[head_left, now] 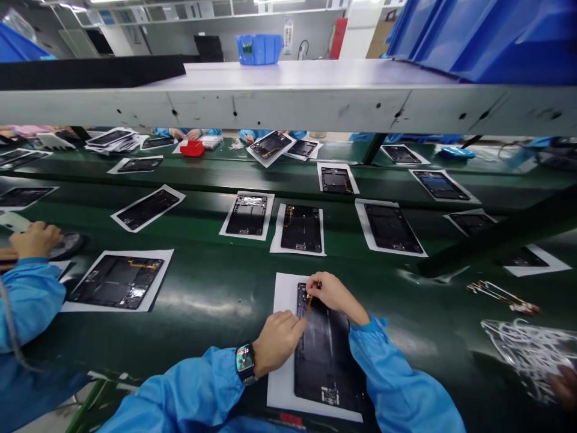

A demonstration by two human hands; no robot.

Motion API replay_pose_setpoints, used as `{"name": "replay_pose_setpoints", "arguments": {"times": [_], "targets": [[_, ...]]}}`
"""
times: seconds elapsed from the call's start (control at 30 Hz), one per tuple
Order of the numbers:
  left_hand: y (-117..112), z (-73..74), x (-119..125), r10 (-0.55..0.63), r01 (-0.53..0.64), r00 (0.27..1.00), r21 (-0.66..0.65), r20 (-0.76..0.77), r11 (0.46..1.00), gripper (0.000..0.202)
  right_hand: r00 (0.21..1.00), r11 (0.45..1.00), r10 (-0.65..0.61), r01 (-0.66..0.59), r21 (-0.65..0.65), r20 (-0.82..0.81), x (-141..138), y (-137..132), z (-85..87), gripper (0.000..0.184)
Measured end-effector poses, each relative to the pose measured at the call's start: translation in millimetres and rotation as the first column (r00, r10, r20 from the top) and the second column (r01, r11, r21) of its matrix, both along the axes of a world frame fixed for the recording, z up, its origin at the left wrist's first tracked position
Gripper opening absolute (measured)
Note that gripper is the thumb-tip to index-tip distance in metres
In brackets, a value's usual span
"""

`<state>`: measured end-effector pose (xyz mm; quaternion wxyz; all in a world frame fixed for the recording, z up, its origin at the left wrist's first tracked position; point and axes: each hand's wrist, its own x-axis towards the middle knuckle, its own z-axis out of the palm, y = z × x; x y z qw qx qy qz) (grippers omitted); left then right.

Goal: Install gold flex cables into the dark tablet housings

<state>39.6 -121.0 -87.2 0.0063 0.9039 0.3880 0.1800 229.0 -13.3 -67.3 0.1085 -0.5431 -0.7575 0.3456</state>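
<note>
A black tablet housing (327, 355) lies on a white sheet (282, 385) in front of me. Over its upper left part, an orange flex cable (309, 305) runs between my two hands. My right hand (331, 291) pinches the cable's upper end near the top edge of the housing. My left hand (280, 338), below a wrist with a black smartwatch (244, 361), has its fingers closed at the cable's lower end. The fingertips partly hide the cable, and my right forearm covers part of the housing's right side.
Several tablet housings on white sheets, such as one with an orange cable (119, 281), lie along the green bench (211, 337). A co-worker's hand (36, 240) is at the left. Loose cables (502, 296) and a clear bag of white strips (525, 355) lie right. A shelf (288, 108) crosses above.
</note>
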Motion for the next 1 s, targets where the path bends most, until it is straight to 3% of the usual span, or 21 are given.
{"name": "replay_pose_setpoints", "arguments": {"times": [0.2, 0.43, 0.7, 1.0], "targets": [[7, -12.6, 6, -0.017, 0.016, 1.000, 0.008, 0.013, 1.000, 0.014, 0.994, 0.997, 0.016, -0.008, -0.073, 0.104, -13, 19, -6.1, 0.001], [10, -17.5, 4, -0.040, 0.041, 0.999, -0.059, 0.023, 0.997, 0.013, 0.961, 0.994, 0.004, 0.026, -0.104, 0.278, -16, 35, -4.8, 0.018], [11, -24.5, 1, -0.110, 0.119, 0.989, -0.102, 0.097, 0.988, 0.021, 0.919, 1.000, 0.003, 0.000, -0.007, 0.394, -10, 17, 0.5, 0.035], [7, -21.7, 2, -0.059, 0.067, 0.992, -0.068, 0.110, 0.995, 0.020, 0.907, 0.969, 0.067, -0.158, 0.188, 0.415, -8, -4, -3.1, 0.026]]}}
